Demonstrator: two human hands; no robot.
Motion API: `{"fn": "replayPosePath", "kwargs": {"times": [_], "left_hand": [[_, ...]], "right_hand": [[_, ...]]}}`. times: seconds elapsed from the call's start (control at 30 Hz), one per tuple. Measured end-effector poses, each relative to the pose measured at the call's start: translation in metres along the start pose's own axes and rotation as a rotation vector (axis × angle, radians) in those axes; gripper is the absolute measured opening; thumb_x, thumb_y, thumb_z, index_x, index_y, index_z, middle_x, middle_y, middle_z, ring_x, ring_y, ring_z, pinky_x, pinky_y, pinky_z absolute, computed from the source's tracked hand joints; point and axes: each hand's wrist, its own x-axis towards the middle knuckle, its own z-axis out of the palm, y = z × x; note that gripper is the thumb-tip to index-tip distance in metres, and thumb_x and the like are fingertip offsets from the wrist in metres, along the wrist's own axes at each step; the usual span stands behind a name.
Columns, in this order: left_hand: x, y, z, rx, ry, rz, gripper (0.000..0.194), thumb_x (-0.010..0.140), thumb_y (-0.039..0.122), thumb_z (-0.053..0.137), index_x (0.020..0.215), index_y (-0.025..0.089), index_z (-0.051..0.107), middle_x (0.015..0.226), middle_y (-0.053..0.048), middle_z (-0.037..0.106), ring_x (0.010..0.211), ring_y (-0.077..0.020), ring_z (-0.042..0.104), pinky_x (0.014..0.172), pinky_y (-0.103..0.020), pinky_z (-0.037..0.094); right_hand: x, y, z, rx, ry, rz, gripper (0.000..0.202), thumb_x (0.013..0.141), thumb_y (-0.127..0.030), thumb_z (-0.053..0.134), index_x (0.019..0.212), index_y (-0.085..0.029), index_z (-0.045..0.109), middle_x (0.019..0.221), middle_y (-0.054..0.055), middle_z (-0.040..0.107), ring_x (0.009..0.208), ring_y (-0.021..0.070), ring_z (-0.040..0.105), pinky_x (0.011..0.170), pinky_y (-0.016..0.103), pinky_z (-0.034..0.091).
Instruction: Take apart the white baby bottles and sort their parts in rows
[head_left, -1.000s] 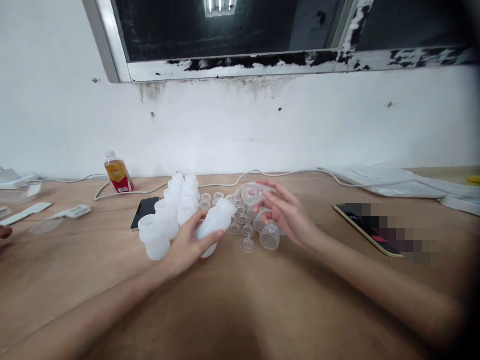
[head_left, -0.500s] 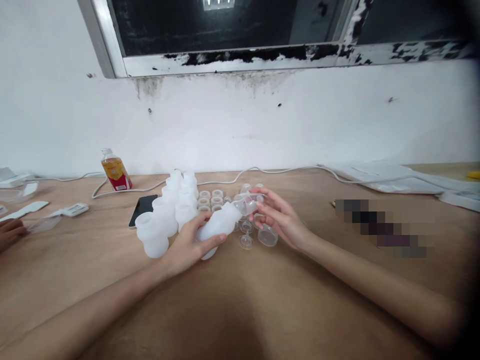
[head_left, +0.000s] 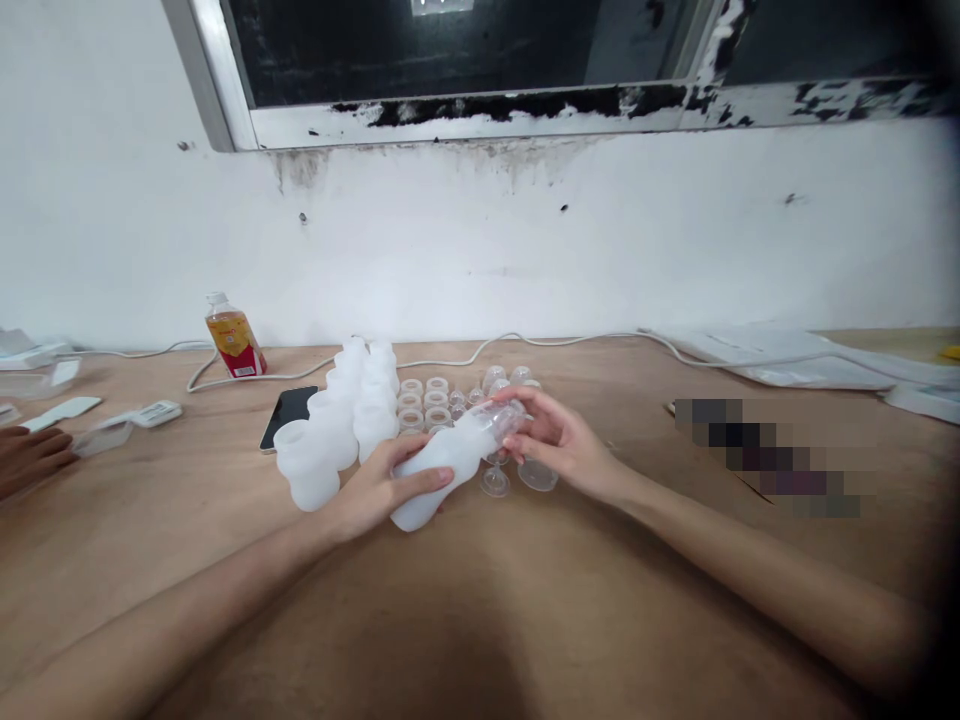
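Our left hand (head_left: pixel 386 487) grips the white bottle (head_left: pixel 431 475) on a slant above the bench (head_left: pixel 570 620), its neck facing the clear cap (head_left: pixel 504 420) pinched in our right fingers (head_left: pixel 517 443), probably so both ends align. Both forearms angle inward, the right palm turned toward the bottle.

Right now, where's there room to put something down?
Bare table: between the forearms, and between the right hand and the pixelated patch. Crowded: beyond the left hand and under the right, with white bottles, rings and clear domes.
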Motion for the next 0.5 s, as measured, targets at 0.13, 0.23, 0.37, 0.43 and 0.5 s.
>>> {"fn": "replayPosePath", "kwargs": {"times": [0.13,0.23,0.37,0.43,0.5], "left_hand": [[-0.0011,-0.0002,0.0033,-0.232,-0.112,-0.076,0.036,0.072,0.04,0.05,0.094,0.012,0.052,0.066,-0.003,0.053,0.058,-0.0129,0.053,0.048,-0.022,0.039],[-0.0023,0.0001,0.0042,-0.285,-0.143,-0.08,0.033,0.073,0.039,0.049,0.091,0.011,0.053,0.064,-0.002,0.051,0.055,-0.0116,0.051,0.046,-0.021,0.039],[-0.0029,0.0011,0.0026,-0.241,-0.151,-0.057,0.031,0.073,0.037,0.05,0.089,0.01,0.053,0.064,-0.003,0.052,0.055,-0.0112,0.051,0.046,-0.02,0.038],[-0.0031,0.0012,0.0027,-0.217,-0.14,-0.045,0.031,0.073,0.037,0.051,0.089,0.011,0.053,0.065,-0.003,0.053,0.056,-0.0113,0.052,0.047,-0.02,0.038],[-0.0035,0.0003,0.004,-0.202,-0.124,-0.041,0.031,0.073,0.038,0.051,0.089,0.011,0.052,0.066,-0.002,0.053,0.057,-0.0113,0.052,0.047,-0.02,0.038]], "right_hand": [[-0.0004,-0.0012,-0.0019,0.003,-0.06,-0.001,0.031,0.074,-0.019,0.055,0.102,-0.025,0.045,0.109,0.003,0.046,0.067,0.0061,0.05,0.054,0.018,0.042],[-0.0008,-0.0012,-0.0024,0.012,-0.083,0.009,0.033,0.073,-0.02,0.056,0.103,-0.025,0.044,0.11,0.004,0.046,0.064,0.0059,0.05,0.052,0.018,0.042],[-0.0013,-0.001,-0.0013,0.017,-0.089,0.014,0.033,0.072,-0.021,0.057,0.103,-0.024,0.044,0.108,0.005,0.048,0.063,0.0062,0.049,0.052,0.018,0.043],[-0.0014,-0.0013,-0.0009,0.015,-0.091,0.017,0.034,0.072,-0.021,0.057,0.103,-0.024,0.045,0.105,0.004,0.049,0.064,0.0064,0.049,0.052,0.018,0.043],[-0.0015,-0.0016,-0.0007,0.016,-0.087,0.028,0.035,0.071,-0.021,0.058,0.103,-0.024,0.045,0.101,0.003,0.051,0.064,0.0069,0.049,0.053,0.018,0.044]]}}
